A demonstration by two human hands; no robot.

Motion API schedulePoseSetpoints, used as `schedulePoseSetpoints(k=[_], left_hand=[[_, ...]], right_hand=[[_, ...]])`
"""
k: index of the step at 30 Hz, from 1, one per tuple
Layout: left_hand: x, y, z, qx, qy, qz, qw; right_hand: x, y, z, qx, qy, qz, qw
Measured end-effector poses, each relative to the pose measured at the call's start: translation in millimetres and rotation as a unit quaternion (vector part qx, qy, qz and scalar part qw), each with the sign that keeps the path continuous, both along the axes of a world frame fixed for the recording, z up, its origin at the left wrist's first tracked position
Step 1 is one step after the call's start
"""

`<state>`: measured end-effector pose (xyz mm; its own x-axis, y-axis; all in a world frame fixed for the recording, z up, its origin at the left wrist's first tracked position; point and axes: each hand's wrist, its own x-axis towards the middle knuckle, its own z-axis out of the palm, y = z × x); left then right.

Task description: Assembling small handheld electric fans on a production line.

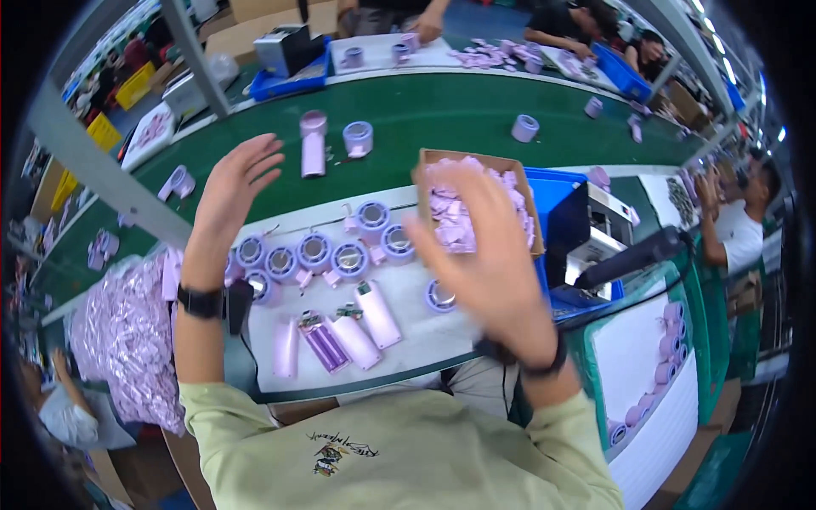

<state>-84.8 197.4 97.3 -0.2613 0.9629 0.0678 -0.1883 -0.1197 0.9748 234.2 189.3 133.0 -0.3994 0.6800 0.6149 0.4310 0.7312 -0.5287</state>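
My left hand (242, 174) is raised over the near edge of the green belt, fingers spread, holding nothing. It is nearest a lilac tube-and-ring piece (313, 144) lying on the belt. My right hand (489, 255) is blurred by motion above the cardboard box (425, 204), thumb and fingers apart, with nothing seen in it. Small lilac plastic parts (450, 225) fill that box. Several lilac round housings (314, 251) with dark ringed faces stand on the white worktop (408, 327). Nearer me lie several lilac handle shells (376, 314), some showing circuit boards. One housing (440, 296) sits partly behind my right hand.
A blue bin (552, 191) with a metal device (599, 225) stands right of the box. A dark cylindrical tool (633, 259) reaches across it. Bagged lilac parts (123, 340) are at left. A grey post (110, 161) rises there. Co-workers sit across the belt (425, 110).
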Motion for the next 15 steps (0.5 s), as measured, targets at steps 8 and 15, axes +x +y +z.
schedulePoseSetpoints(k=[8, 15], left_hand=[[74, -221, -46, -0.065, 0.225, 0.109, 0.966], [108, -267, -145, -0.095, 0.361, 0.500, 0.781]], right_hand=[[29, 362, -58, -0.101, -0.372, -0.281, 0.879], [159, 435, -157, -0.235, -0.407, -0.305, 0.828]])
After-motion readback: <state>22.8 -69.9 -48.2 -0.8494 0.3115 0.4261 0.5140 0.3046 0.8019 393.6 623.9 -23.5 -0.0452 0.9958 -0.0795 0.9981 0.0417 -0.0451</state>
